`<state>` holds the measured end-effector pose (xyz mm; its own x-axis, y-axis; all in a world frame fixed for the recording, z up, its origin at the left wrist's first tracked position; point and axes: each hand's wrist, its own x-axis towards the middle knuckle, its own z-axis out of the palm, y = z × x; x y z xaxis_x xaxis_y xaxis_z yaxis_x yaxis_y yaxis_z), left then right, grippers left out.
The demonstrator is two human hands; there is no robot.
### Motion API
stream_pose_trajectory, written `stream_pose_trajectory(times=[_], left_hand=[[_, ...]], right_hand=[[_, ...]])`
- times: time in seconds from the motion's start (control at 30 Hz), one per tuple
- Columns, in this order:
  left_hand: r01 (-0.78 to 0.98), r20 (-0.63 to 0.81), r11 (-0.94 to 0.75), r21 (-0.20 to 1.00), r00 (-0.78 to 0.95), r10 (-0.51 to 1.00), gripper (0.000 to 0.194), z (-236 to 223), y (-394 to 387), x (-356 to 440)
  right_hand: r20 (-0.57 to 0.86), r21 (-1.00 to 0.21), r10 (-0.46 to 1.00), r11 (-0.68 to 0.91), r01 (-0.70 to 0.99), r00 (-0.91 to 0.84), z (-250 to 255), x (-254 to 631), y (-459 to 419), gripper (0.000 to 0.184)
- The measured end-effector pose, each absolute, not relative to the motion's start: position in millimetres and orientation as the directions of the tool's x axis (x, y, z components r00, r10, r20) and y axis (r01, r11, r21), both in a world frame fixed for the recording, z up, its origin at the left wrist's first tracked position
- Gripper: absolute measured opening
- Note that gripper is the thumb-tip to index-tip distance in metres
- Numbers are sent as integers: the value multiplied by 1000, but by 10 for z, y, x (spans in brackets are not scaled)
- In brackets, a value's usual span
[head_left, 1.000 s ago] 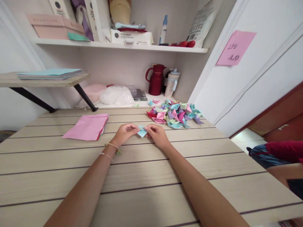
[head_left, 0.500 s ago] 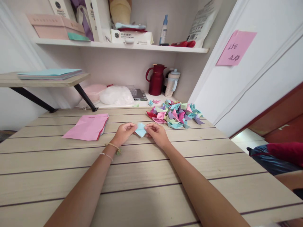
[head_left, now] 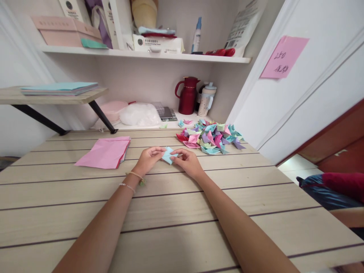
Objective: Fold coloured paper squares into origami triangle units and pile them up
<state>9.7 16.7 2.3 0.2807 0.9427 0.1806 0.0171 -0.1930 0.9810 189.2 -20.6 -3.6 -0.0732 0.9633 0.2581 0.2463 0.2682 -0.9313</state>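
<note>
Both my hands meet over the middle of the wooden table. A small light-blue folded paper piece sits between them. My left hand pinches its left side, fingers closed on it. From the other side my right hand pinches the same piece, fingers curled. A stack of pink paper sheets lies flat to the left of my hands. A pile of several folded paper shapes in blue, pink, purple and green lies just beyond my right hand.
At the back stand a dark red jug, a pale lidded cup and a white plastic bag. A side shelf on black legs overhangs the table's left. The wall with a pink note runs along the right; another person's clothing shows there.
The blue piece has been turned and shifted slightly left between my fingers; my right hand moved a little toward the left hand. Everything else is still.
</note>
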Motion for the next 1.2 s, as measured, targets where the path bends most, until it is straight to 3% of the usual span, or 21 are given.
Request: stream_pose_trajectory(times=[0.3, 0.67, 1.2], left_hand=[[54, 159, -189, 981, 349, 923, 49, 42, 129, 91], [129, 167, -214, 968, 305, 938, 26, 48, 129, 122], [155, 229, -307, 939, 387, 893, 24, 5, 154, 118]], right_hand=[[262, -947, 960, 275, 165, -98, -54, 1905, -183, 43], [333, -871, 941, 331, 362, -59, -55, 1874, -212, 27], [216, -967, 972, 227, 114, -97, -35, 1863, -201, 25]])
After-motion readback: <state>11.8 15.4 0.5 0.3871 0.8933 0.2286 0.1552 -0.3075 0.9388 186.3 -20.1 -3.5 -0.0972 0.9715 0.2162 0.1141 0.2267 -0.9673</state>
